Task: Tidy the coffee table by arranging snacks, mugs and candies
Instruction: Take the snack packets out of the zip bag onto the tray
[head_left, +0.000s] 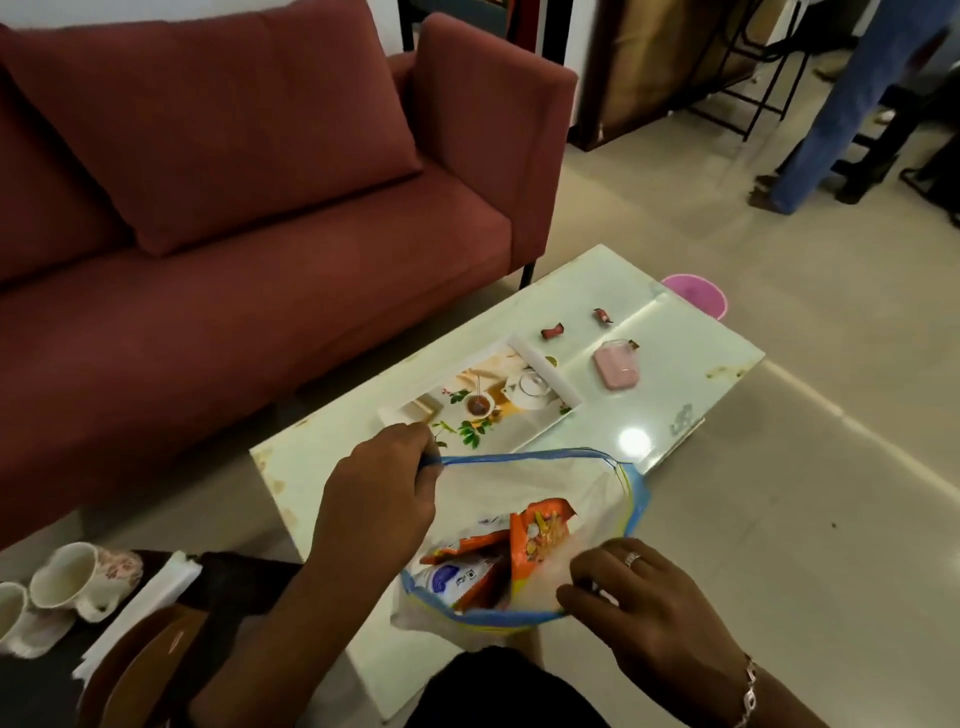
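A clear zip bag (524, 488) with a blue rim is held wide above the near end of the white coffee table (670, 395). My left hand (379, 488) pinches the far left of the rim. My right hand (644, 608) grips the near rim. Inside lie orange snack packets (540, 535) and a white and blue packet (447, 577). Two wrapped candies (551, 330) (602, 315) lie on the table's far part beside a pink container (616, 368). Two cream mugs (72, 577) stand at the lower left on a dark surface.
A picture placemat (498, 405) lies mid-table. A maroon sofa (218, 218) runs along the left. A pink bin (696, 293) sits on the floor past the table's far corner. A person's legs in blue jeans (841, 119) stand at the upper right. White napkins (140, 603) lie beside the mugs.
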